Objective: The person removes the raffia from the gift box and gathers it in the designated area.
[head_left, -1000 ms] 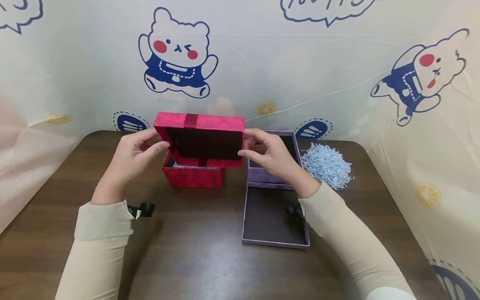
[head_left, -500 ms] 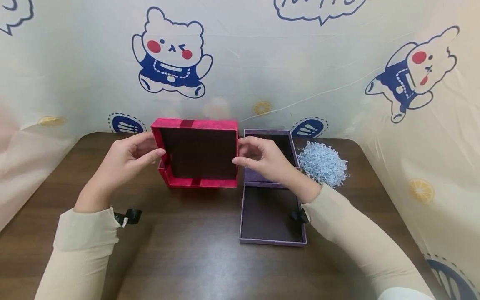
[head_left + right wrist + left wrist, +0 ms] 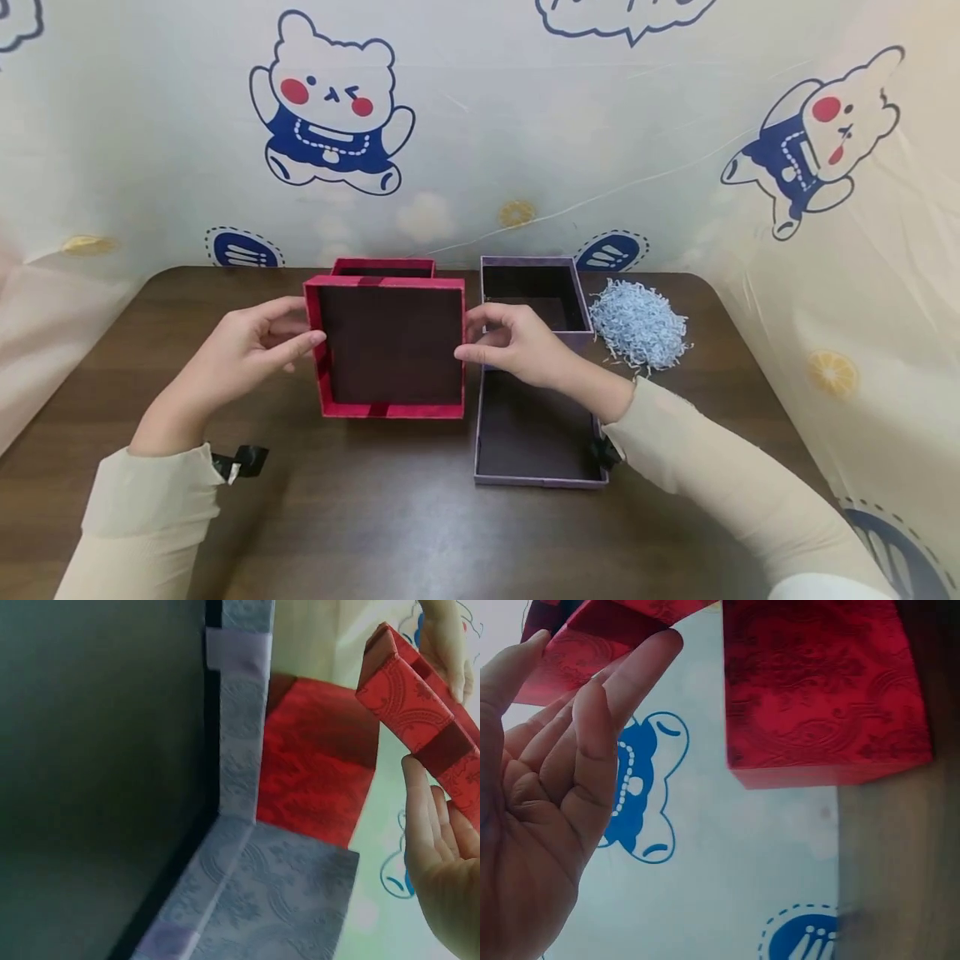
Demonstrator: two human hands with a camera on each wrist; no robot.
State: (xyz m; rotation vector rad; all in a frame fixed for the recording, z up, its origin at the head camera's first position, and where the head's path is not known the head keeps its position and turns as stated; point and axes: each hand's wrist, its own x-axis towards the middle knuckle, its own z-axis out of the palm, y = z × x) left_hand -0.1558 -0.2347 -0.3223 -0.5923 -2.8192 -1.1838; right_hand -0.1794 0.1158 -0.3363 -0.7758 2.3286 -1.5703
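A red box lid (image 3: pixel 393 346) is held up by its two sides, its dark inside facing the head camera. My left hand (image 3: pixel 243 350) pinches its left side between thumb and fingers; my right hand (image 3: pixel 525 346) pinches the right side. Behind the lid stands a red box (image 3: pixel 384 265), mostly hidden by it; the left wrist view shows this box's patterned side (image 3: pixel 825 690). In the right wrist view, the lid (image 3: pixel 420 697) is raised off the table, apart from the red box (image 3: pixel 322 757).
To the right stands an open purple box (image 3: pixel 536 292) with a dark inside. Its purple lid (image 3: pixel 540 482) lies inside-up in front of it, under my right forearm. A heap of light blue shredded paper (image 3: pixel 640 325) is right of the box. A printed cloth (image 3: pixel 480 108) hangs behind the table.
The red lid has come down and nearer from over the red box, tilting so its inside faces the head camera. Both hands moved with it, still holding its sides.
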